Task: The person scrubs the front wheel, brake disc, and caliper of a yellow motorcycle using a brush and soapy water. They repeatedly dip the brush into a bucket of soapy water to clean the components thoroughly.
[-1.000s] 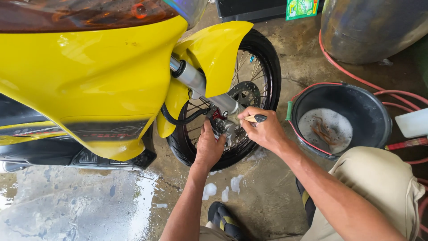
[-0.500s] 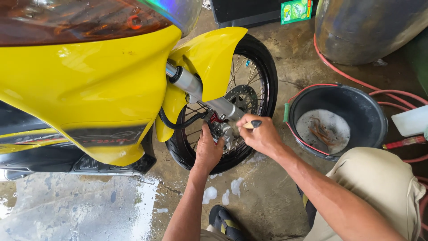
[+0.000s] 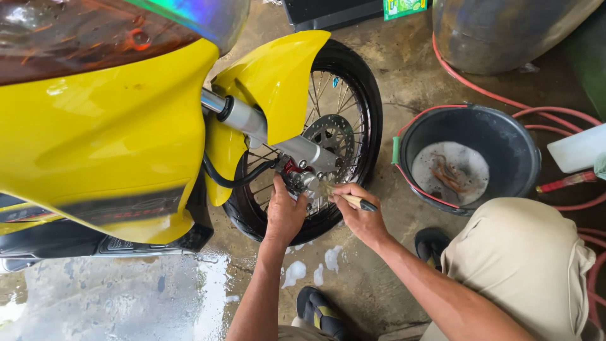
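The right hand (image 3: 361, 218) pinches a small dark-handled brush (image 3: 346, 198), bristles pointing left at the spoked black front wheel's (image 3: 344, 136) hub, where the left hand (image 3: 285, 215) presses flat.

both arms reach forward, left hand (image 3: 285, 215) flat, right hand (image 3: 360, 218) fisted (fingers curled).

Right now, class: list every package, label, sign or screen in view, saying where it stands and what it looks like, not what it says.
Green packet: top edge, behind the front wheel; flat, rectangular, green with yellow and white print.
White container: right edge, beside the black bucket; plain, boxy, cut off by the frame.
No signs or screens.
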